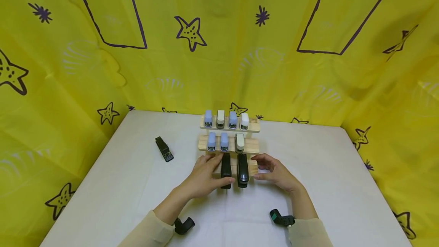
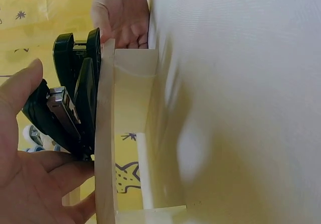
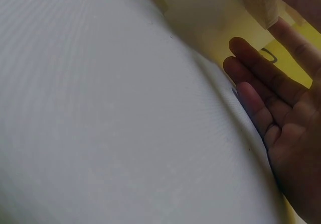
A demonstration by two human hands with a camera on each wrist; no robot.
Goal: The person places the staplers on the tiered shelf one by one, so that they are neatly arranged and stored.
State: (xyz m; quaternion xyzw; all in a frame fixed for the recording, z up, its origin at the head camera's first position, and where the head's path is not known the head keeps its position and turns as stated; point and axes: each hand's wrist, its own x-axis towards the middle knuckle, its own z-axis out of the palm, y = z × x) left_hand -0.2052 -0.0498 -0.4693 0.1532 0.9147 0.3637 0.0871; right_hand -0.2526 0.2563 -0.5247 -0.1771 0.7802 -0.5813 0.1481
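Note:
A tiered wooden rack stands on the white table. Two black staplers lie side by side on its lowest step: a left stapler and a right stapler. My left hand pinches the left stapler lengthwise, thumb at its front end and fingers at its back. In the left wrist view this stapler gapes, its metal magazine showing. My right hand holds the right end of the lowest board, with thumb in front and index finger behind; its other fingers hang loosely beside the rack.
Small light-blue and off-white items stand in rows on the two upper steps. Another black stapler lies on the table to the left. Black wrist devices sit by both wrists. A yellow patterned curtain encloses the table.

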